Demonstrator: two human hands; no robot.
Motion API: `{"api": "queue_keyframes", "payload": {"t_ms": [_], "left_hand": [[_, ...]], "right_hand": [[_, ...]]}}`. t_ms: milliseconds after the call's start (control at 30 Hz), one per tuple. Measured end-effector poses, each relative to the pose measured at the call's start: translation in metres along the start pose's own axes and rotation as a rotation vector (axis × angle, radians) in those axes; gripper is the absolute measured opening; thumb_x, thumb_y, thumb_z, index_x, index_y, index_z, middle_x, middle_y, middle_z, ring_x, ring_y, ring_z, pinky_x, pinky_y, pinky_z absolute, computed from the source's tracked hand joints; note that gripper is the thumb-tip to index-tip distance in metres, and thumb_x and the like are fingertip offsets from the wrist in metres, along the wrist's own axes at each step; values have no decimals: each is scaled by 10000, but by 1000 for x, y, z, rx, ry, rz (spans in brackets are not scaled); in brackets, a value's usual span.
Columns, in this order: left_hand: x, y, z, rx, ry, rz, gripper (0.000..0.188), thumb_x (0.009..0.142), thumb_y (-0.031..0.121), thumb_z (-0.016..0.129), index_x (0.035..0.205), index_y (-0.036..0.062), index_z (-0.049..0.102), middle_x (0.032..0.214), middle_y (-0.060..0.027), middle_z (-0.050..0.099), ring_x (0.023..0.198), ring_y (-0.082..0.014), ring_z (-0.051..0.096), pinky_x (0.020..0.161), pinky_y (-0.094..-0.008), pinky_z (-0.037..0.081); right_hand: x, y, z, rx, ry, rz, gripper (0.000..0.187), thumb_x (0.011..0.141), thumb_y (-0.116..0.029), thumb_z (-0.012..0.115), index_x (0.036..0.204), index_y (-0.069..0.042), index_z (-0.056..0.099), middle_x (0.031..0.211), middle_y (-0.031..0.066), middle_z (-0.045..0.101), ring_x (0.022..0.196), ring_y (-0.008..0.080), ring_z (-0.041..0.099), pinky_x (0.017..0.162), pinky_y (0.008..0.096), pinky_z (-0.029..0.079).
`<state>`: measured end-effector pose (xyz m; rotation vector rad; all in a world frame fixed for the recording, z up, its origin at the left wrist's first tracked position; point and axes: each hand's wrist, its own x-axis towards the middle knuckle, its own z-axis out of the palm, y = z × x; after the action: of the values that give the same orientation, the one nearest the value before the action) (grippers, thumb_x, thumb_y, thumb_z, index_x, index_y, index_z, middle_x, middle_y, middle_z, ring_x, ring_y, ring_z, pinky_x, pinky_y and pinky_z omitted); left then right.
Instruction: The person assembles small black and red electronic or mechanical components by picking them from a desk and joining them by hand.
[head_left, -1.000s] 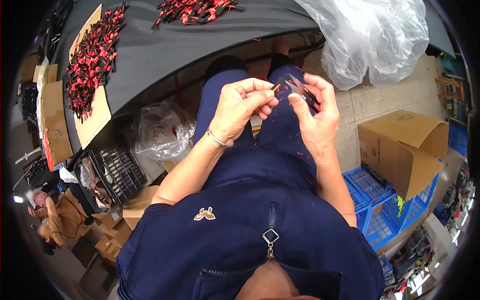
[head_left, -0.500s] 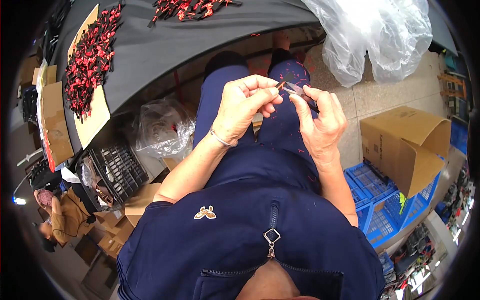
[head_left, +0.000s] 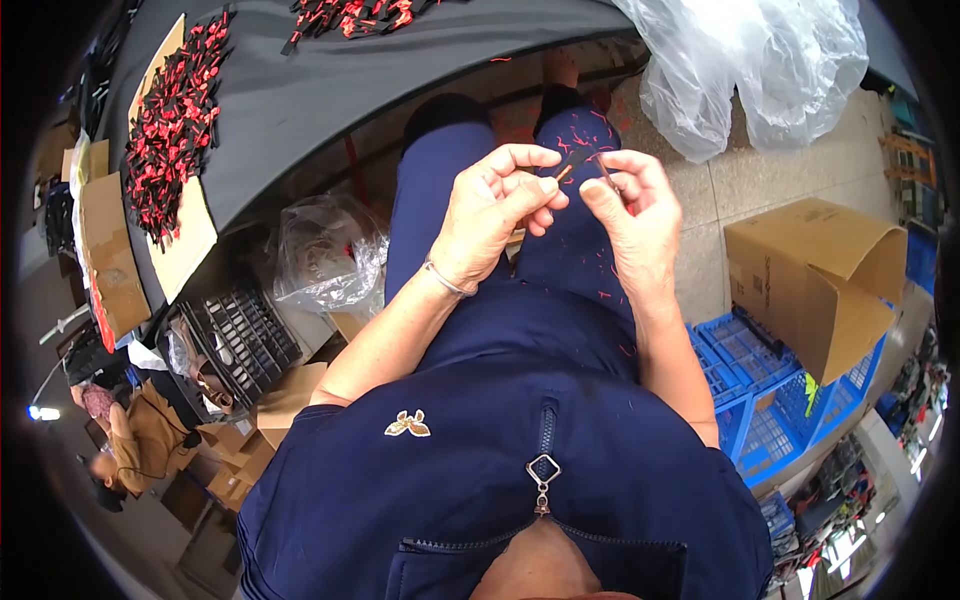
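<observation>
My left hand (head_left: 495,200) pinches a small black strip (head_left: 577,158) with an orange-red end between thumb and forefinger. Close on its right, my right hand (head_left: 640,205) is closed around thread snips (head_left: 604,168); their thin dark tip shows beyond the thumb, and the rest is hidden in the palm. A narrow gap separates strip and snips. Both hands are above my thighs, where bits of red thread (head_left: 590,135) are scattered over the navy trousers.
A black-covered table (head_left: 290,100) bears a heap of black-and-red pieces (head_left: 180,130) on cardboard and a second heap (head_left: 360,15). Clear plastic bags (head_left: 755,80) hang at the right. Blue crates (head_left: 745,365) hold an open carton (head_left: 810,270). Another person (head_left: 145,440) is at far left.
My right hand has turned and shifted slightly left and up, so the snips' silver blades no longer show broadside. My left hand still pinches the strip, almost unmoved.
</observation>
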<state>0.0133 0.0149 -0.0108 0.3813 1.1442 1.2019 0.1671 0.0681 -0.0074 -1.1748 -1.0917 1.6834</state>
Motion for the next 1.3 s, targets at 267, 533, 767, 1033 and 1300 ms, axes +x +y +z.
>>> {"api": "queue_keyframes", "payload": {"t_ms": [267, 533, 767, 1033, 1300], "left_hand": [[-1, -13, 7, 767, 122, 598, 163, 839, 77, 694, 977, -5, 666, 815, -76, 695, 666, -74, 641, 570, -215, 519], [-4, -8, 4, 741, 129, 372, 145, 870, 74, 647, 976, -12, 693, 809, -50, 703, 697, -91, 648, 646, -219, 526], [3, -10, -20, 125, 100, -4, 203, 915, 144, 578, 994, -19, 671, 762, -61, 676, 571, -63, 577, 546, -192, 485], [0, -4, -13, 91, 79, -5, 214, 903, 116, 578, 1047, -16, 666, 744, -59, 673, 550, -58, 563, 512, -187, 469], [0, 0, -14, 107, 47, 1, 208, 896, 90, 579, 1048, -21, 666, 709, -68, 674, 536, -60, 571, 491, -177, 457]], "right_hand": [[6, 12, -2, -44, -144, 111, 148, 887, -138, 677, 825, -18, 616, 680, -20, 579, 622, 20, 509, 582, 176, 421], [6, 27, 2, 93, -177, 6, 174, 903, -139, 652, 784, -33, 582, 671, -33, 554, 573, 13, 455, 527, 185, 393], [5, 15, -23, -150, -408, 103, 181, 858, -147, 710, 773, -31, 600, 691, -31, 569, 617, 17, 465, 555, 192, 398], [6, 9, -12, -716, -35, -489, 264, 735, -189, 795, 901, -56, 638, 767, 53, 657, 692, 199, 618, 597, 306, 479], [11, 11, -12, -813, -40, -557, 202, 745, -170, 785, 825, -50, 644, 732, 49, 648, 652, 192, 599, 574, 316, 473]]}}
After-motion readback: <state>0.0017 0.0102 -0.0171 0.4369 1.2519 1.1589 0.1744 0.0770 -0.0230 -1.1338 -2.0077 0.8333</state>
